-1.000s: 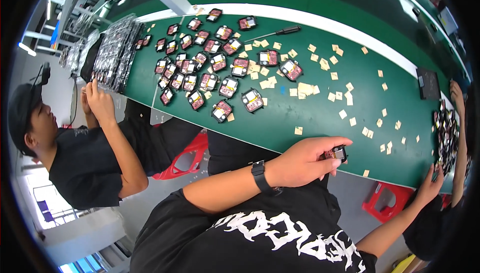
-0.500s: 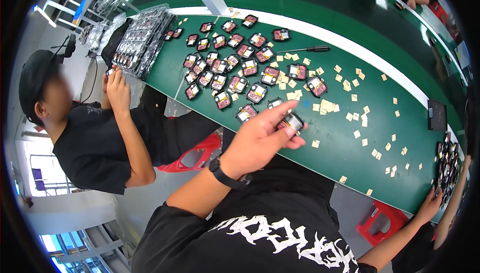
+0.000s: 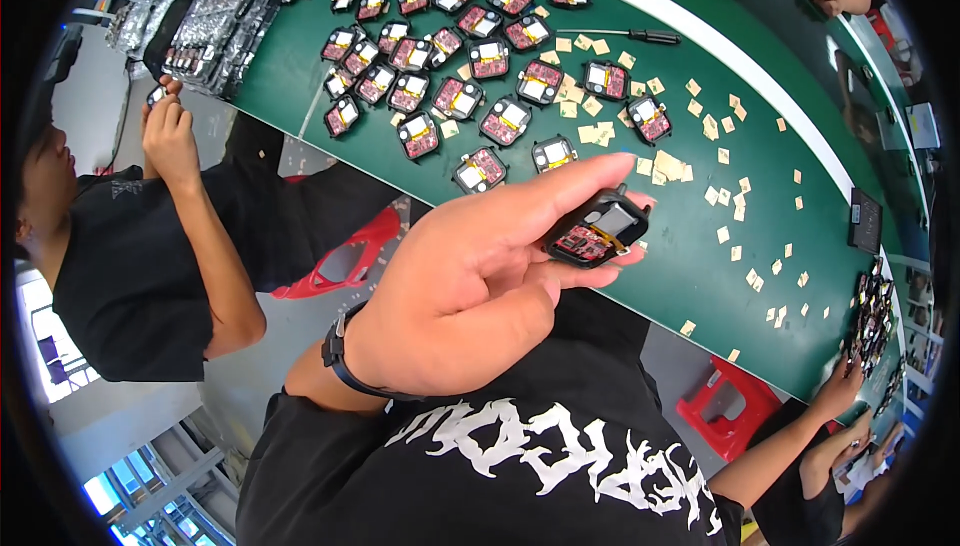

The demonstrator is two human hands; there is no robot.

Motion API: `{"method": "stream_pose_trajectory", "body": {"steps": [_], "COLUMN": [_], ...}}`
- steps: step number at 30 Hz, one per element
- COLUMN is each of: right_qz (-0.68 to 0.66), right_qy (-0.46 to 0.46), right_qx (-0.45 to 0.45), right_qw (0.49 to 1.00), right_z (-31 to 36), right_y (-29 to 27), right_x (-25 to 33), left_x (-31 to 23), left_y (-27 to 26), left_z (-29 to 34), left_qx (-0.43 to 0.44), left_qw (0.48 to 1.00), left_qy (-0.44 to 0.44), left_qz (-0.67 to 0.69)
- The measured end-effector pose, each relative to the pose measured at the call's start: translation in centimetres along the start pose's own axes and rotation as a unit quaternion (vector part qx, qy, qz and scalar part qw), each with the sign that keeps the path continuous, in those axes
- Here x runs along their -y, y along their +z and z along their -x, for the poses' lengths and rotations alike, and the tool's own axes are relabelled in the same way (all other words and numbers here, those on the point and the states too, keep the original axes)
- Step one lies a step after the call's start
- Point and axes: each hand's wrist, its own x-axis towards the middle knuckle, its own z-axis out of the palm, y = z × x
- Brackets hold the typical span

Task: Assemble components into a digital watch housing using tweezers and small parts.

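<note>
My left hand (image 3: pixel 470 296), a dark band at its wrist, is closed on a small black device housing (image 3: pixel 598 229) above the table's near edge. Thumb and fingers grip it by its sides, the open face turned up. Inside show a red circuit board, a silver rectangular part and a strip of yellow tape. Far to the right, my right hand (image 3: pixel 838 388) is at a pile of dark device housings (image 3: pixel 872 318); its fingers are too small and partly hidden to read. Many similar open housings (image 3: pixel 489 59) lie spread over the table's left half.
Pale square stickers or pads (image 3: pixel 668 168) are scattered across the green table (image 3: pixel 690 266). A screwdriver (image 3: pixel 650 37) lies toward the back, a black box (image 3: pixel 865 221) at the right. Silver trays (image 3: pixel 225 26) stand stacked at far left. A co-worker (image 3: pixel 130 266) sits left, by a red stool (image 3: pixel 345 256).
My left hand has come closer to the camera with the housing, whose circuit board now shows more plainly. The view has shifted, moving the table's things up and mostly leftward. My right hand stays by the pile.
</note>
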Motion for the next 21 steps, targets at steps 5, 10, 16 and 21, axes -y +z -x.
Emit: {"method": "stream_pose_trajectory", "body": {"steps": [5, 10, 16, 21], "right_qz": [0.012, -0.016, -0.057, -0.105], "right_qy": [-0.031, -0.037, -0.124, -0.181], "right_qx": [-0.062, -0.071, -0.104, -0.107], "right_qw": [0.998, 0.997, 0.985, 0.972], "right_z": [1.9, 2.8, 3.8, 4.8], "right_y": [-1.3, -3.0, -4.7, -6.3], "right_x": [1.8, 4.7, 9.8, 17.3], "left_x": [0.4, 0.4, 0.3, 0.4], "left_y": [-1.1, -2.9, -4.8, -6.1], "left_z": [-0.6, -1.0, -1.4, -1.3], "left_qx": [0.020, 0.023, -0.009, -0.045], "left_qw": [1.000, 0.998, 0.995, 0.995], "left_qy": [0.003, -0.020, -0.043, -0.045], "left_qz": [0.016, 0.048, 0.085, 0.076]}}
